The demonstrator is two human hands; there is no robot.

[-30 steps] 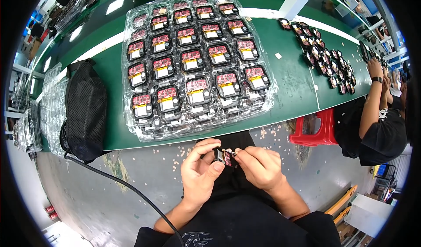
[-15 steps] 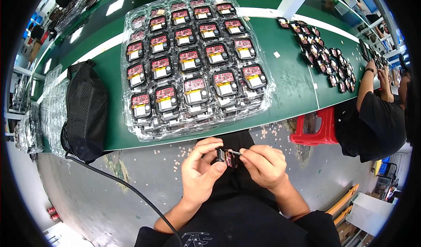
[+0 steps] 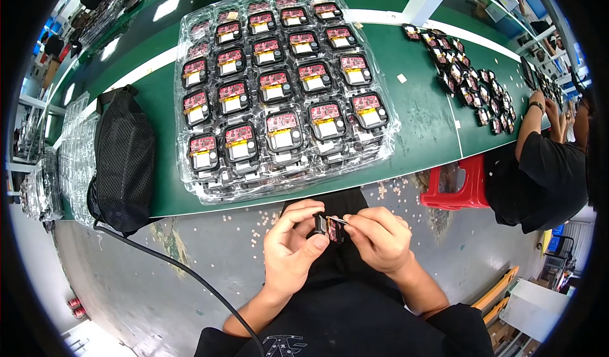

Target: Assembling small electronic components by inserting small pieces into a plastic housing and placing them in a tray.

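Note:
My left hand grips a small black device housing by its edges, thumb below and fingers above. A red circuit board shows at the housing's right side, tilted on edge. Pinched in my right hand is a thin metal tool, perhaps tweezers, its tip reaching into the housing; the exact contact is too small to make out. Beyond my hands, a stack of clear plastic trays holds rows of similar black housings with red boards and white rectangles.
A black mesh bag stands left of the trays, with a black cable running toward me. More clear trays stand farther left. Loose devices lie in piles on the green table. At right, a person works near a red stool.
My right hand has shifted very slightly left with the metal tool. My left hand and the housing stay almost in place.

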